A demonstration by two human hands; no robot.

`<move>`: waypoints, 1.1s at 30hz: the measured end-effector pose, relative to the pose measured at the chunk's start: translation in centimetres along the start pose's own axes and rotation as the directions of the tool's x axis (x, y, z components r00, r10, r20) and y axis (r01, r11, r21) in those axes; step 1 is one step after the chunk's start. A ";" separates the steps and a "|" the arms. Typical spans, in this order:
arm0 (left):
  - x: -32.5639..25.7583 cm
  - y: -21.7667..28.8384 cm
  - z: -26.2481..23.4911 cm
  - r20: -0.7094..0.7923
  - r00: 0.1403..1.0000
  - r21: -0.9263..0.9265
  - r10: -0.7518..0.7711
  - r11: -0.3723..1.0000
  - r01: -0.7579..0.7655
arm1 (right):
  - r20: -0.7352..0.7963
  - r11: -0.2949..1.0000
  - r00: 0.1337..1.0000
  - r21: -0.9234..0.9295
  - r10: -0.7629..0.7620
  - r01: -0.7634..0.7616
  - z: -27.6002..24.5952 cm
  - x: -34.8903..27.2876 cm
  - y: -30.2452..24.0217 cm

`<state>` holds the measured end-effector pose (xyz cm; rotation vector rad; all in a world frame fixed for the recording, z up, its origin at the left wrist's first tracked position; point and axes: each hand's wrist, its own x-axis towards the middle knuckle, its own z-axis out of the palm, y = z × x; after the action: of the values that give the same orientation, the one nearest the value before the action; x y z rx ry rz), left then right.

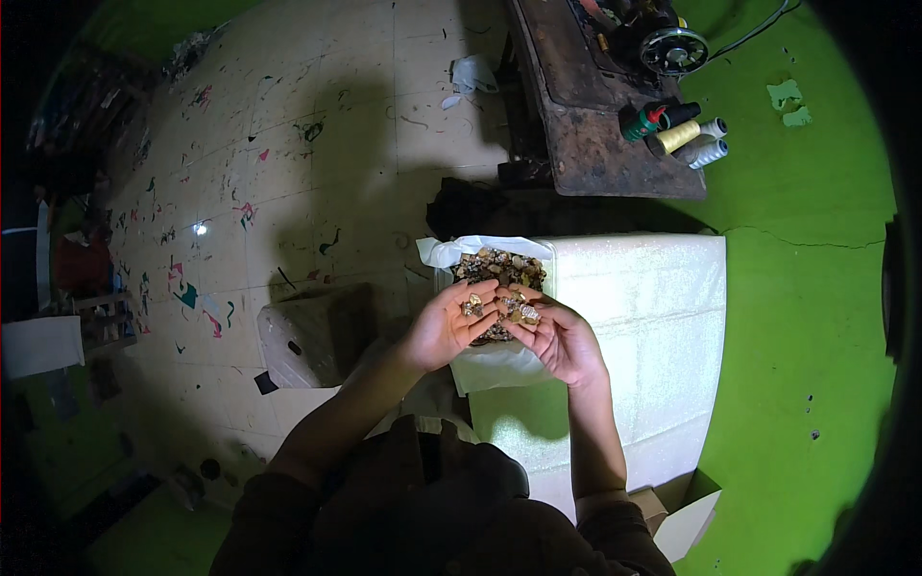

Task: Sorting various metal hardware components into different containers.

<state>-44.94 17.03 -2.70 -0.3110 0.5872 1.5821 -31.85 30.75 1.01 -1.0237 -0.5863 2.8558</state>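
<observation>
Both my hands are cupped palm up, close together, over a box (443, 280) lined with white plastic and filled with a heap of small shiny bead-like pieces (495, 264) in gold, brown, black and clear tones. A few of these pieces (473, 305) rest on the fingers of my left hand (437, 329). My right hand (567, 348) carries a larger cluster (521, 312), some gold and some clear. The fingertips of the two hands nearly meet. The exact kind of the pieces is too small to make out.
A table with a pale shimmering cover (643, 317) stands to the right of the box. Behind it is a worn sewing machine table (615, 144) with thread cones (677, 137). A wrapped block (312, 336) sits on the scrap-strewn tiled floor (355, 125); an open carton (687, 514) is near right.
</observation>
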 end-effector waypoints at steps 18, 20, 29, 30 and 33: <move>-0.2 -0.5 0.3 0.006 1.000 0.086 -0.026 0.996 0.025 | 0.022 0.991 0.991 -0.015 -0.131 0.131 0.8 -2.0 0.2; -0.2 -0.2 0.2 0.032 0.999 0.117 -0.036 0.993 0.032 | -0.240 0.914 0.944 -0.388 -0.228 0.122 1.7 -2.0 0.8; -1.5 1.9 2.9 0.236 0.948 0.527 -0.212 0.848 0.058 | -0.061 0.270 0.705 -0.944 -0.707 0.190 -0.2 -2.7 2.7; -1.6 2.4 3.2 0.205 0.952 0.658 -0.226 0.752 0.037 | 0.084 -0.105 0.572 -0.994 -0.816 -0.004 -0.4 -2.6 2.8; -1.6 3.4 3.4 0.213 0.943 0.848 -0.255 0.528 -0.049 | 0.105 -0.206 0.369 -0.948 -0.923 -0.244 -0.6 -1.3 2.9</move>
<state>-47.59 17.51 1.53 0.6472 0.9927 1.0144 -30.25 28.01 0.30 -1.3831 -2.3182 0.4137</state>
